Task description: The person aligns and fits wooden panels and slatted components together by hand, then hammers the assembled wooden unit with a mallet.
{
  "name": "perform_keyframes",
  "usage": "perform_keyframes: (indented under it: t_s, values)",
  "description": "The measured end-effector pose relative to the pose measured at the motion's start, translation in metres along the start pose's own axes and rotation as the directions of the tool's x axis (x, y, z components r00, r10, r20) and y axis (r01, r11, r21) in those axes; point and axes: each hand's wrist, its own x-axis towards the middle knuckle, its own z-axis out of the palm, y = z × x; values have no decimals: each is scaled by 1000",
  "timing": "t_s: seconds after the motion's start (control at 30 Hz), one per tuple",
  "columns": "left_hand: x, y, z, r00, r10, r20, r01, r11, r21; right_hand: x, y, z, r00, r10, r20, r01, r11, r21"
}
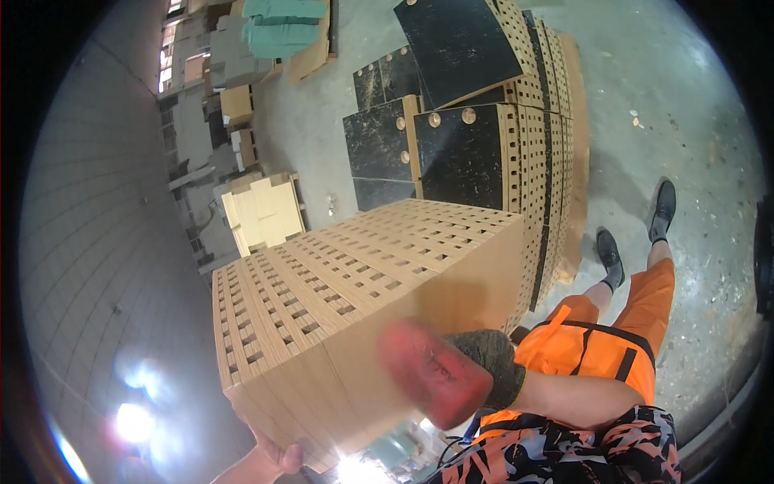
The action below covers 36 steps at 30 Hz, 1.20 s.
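Observation:
A thick block of light wooden pieces (363, 363), pressed together side by side, extends from the middle towards the lower left. Rows of small rectangular holes cover its upper side, and its near face is plain. At its lower left corner my bare left hand (274, 458) is closed on the edge, the thumb against the near face; its other fingers are mostly hidden. My right hand (451, 379) is over the near face, in a glove with a dark grey cuff and a smooth red front part. That front part is blurred, so single fingers do not show.
Beyond the block stand stacks of black-faced boards (459, 157) with holed edges, on a wooden base (576, 161). Farther left are pale stacked sheets (262, 214), cardboard-coloured piles (236, 105) and a green-covered stack (282, 28). Grey concrete floor (645, 89) lies by my feet.

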Motion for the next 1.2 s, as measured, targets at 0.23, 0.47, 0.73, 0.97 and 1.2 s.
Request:
perform_keyframes:
  t_s: [0.23, 0.47, 0.73, 0.97, 1.2]
  values:
    - [2, 0, -5, 1000, -15, 27, 16, 1000, -18, -18, -29, 32, 828, 305, 471, -561, 442, 700]
    - [5, 2, -9, 999, -26, 41, 27, 999, -25, 28, -26, -18, 918, 301, 256, -389, 808, 443]
    - [8, -1, -11, 997, -14, 72, 17, 999, -31, 66, -12, -37, 943, 235, 236, -330, 548, 769]
    - [12, -12, -4, 999, -10, 42, 12, 998, -62, 147, 80, -62, 985, -111, 134, 64, 946, 317]
    - [17, -4, -15, 993, 107, 57, -114, 983, 145, 180, 78, -54, 790, -94, 605, -128, 941, 314]
